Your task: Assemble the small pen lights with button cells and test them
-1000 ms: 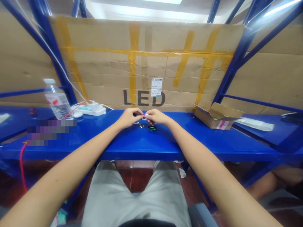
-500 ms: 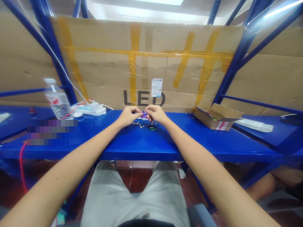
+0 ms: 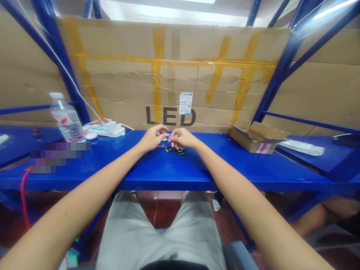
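Over the blue table (image 3: 168, 170), my left hand (image 3: 152, 138) has its fingers curled in a pinch around something small that I cannot make out. Close beside it, my right hand (image 3: 184, 138) is also closed, thumb and finger together at a thin purple piece (image 3: 168, 141). Shiny purple and silvery things show in the gap between the hands, partly hidden by the fingers. Several tiny gold-coloured pieces (image 3: 167, 150) are scattered on the table just in front. A small dark and green item (image 3: 180, 152) lies below my right hand.
An open cardboard box (image 3: 257, 138) stands to the right, with a white tray-like item (image 3: 303, 147) beyond it. On the left are a water bottle (image 3: 67, 122) and a white power strip (image 3: 102, 130). A large cardboard sheet (image 3: 123, 82) closes the back.
My right hand has shifted slightly left and its lower fingers reach further down. Less of the shiny purple things shows between my hands. The view has moved a little.
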The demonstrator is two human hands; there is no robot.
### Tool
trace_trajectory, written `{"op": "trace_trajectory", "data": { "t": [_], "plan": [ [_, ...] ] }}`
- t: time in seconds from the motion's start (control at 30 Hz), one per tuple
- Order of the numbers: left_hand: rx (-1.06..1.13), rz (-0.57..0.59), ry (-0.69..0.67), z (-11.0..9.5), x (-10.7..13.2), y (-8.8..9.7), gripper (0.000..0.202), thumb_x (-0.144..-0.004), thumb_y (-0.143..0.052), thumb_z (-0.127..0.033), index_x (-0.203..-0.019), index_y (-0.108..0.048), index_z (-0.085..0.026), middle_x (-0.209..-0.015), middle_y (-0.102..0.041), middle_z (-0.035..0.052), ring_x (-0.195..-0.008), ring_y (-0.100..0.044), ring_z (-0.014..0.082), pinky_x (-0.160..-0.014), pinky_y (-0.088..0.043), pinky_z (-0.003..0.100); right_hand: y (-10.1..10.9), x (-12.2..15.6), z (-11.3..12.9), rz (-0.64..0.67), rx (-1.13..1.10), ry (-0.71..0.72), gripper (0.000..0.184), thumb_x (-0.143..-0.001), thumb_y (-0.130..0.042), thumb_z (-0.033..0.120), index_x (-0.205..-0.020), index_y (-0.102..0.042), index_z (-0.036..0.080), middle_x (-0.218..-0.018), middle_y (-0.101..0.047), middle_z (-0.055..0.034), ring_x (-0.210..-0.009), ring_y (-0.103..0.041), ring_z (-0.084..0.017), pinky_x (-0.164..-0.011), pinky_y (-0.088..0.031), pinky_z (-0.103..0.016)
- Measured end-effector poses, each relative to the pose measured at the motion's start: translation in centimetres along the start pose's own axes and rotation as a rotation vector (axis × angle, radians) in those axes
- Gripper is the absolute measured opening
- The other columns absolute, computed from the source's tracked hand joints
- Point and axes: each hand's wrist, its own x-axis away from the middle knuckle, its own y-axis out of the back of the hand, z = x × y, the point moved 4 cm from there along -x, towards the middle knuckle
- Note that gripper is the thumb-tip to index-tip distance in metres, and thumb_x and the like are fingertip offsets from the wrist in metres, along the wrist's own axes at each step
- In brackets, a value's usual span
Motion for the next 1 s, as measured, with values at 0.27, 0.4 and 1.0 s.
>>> {"op": "trace_trajectory", "data": {
  "t": [0.27,0.4,1.0],
  "plan": [
    [-0.07,-0.049,0.08,1.9,-0.2,2.3,0.018,-0.084,-0.065,-0.035,-0.088,-0.075,-0.02,-0.097,-0.077,0.0071,-0.094,-0.067,0.0245,-0.091,-0.049,0.04,2.1,-0.4,-0.5,-0.173,0.072,0.031,0.012,-0.094,-0.06,0.011,-0.085,-0.055,0.016,-0.07,-0.072,-0.0053,-0.047,-0.063,-0.012,-0.036,-0.039,-0.02],
    [-0.097,-0.072,0.124,3.1,-0.1,3.2,0.016,-0.079,-0.066,-0.032,-0.086,-0.073,-0.02,-0.092,-0.075,0.0066,-0.089,-0.066,0.0232,-0.087,-0.05,0.039,2.8,-0.8,-1.2,-0.229,0.112,-0.021,0.011,-0.093,-0.059,0.011,-0.083,-0.056,0.016,-0.075,-0.073,-0.0078,-0.055,-0.066,-0.014,-0.041,-0.042,-0.021],
    [-0.102,0.265,0.18,1.2,-4.1,-5.9,0.012,-0.073,-0.072,-0.022,-0.08,-0.081,-0.019,-0.084,-0.079,0.0048,-0.086,-0.069,0.022,-0.081,-0.052,0.031,8.1,0.8,-1.9,-0.422,0.39,-0.222,0.015,-0.073,-0.072,0.014,-0.083,-0.082,0.008,-0.069,-0.072,-0.006,-0.061,-0.056,-0.013,-0.06,-0.045,-0.024]
  ]
}}
